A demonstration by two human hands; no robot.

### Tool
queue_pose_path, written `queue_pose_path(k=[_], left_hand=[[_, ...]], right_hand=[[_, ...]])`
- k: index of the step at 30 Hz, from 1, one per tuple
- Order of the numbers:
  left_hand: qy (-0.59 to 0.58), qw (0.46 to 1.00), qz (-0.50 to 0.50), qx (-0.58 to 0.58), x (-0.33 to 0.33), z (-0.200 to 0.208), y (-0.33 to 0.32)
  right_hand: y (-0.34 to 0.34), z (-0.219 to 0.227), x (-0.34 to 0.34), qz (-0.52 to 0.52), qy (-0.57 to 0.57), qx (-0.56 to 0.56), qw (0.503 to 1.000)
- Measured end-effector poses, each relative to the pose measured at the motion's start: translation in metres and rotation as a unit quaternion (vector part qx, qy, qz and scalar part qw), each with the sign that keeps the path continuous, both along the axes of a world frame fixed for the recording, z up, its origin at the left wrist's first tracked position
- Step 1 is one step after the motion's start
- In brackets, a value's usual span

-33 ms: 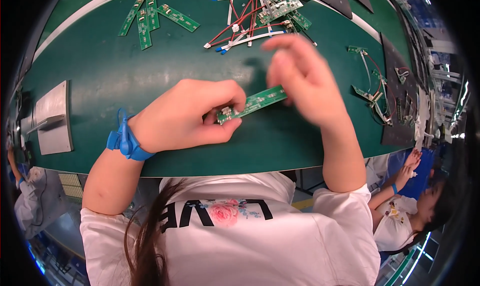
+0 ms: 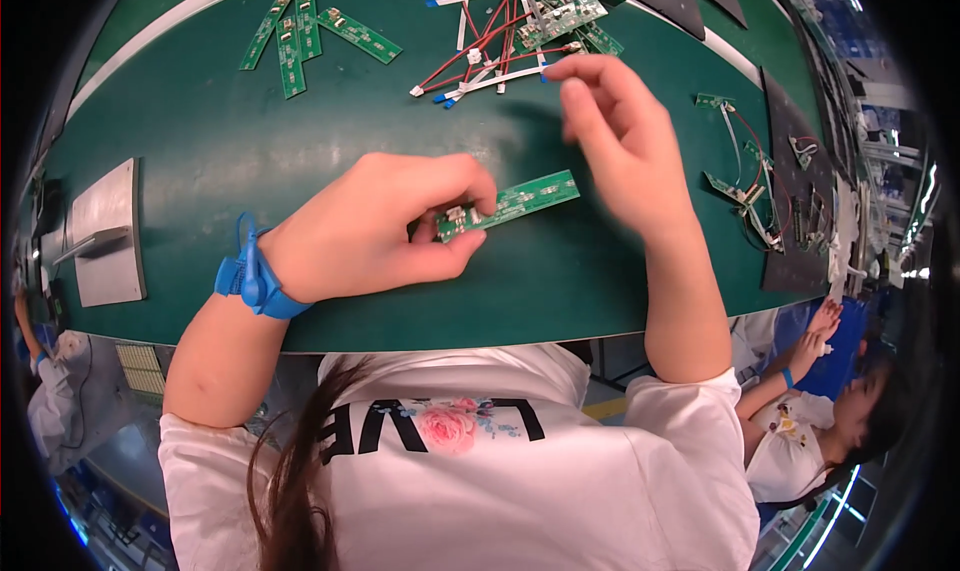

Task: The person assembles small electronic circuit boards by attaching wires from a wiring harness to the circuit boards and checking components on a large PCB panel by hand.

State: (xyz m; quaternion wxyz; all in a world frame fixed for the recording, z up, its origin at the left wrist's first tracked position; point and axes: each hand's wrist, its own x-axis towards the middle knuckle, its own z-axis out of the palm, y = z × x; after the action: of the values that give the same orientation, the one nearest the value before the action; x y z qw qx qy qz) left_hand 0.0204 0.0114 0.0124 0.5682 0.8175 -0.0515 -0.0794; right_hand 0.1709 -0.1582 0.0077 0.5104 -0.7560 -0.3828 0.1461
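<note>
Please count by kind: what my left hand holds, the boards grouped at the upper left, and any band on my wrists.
Green board in left hand: 1
Loose boards at upper left: 4
Blue wristband: 1
Total: 6

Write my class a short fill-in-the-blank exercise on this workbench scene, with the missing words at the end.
1. The hand gripping the green circuit board is the ____ one.
2. The strap on that wrist is ____ in colour.
3. The loose boards grouped at the table's far left number ____.
4. The tabletop is ____ in colour.

Missing words: left; blue; four; green.
</note>
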Motion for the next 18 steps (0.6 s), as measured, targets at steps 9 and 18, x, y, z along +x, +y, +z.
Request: queue_pose_path(k=[9,18], left_hand=[[-0.026,0.997,0.022,-0.076,0.002,-0.018,0.008],[0.161,0.953,0.024,-0.254,0.007,-0.014,0.012]], right_hand=[[0.03,-0.023,0.021,0.038,-0.476,-0.068,0.876],[0.029,-0.017,0.022,0.073,-0.472,-0.082,0.875]])
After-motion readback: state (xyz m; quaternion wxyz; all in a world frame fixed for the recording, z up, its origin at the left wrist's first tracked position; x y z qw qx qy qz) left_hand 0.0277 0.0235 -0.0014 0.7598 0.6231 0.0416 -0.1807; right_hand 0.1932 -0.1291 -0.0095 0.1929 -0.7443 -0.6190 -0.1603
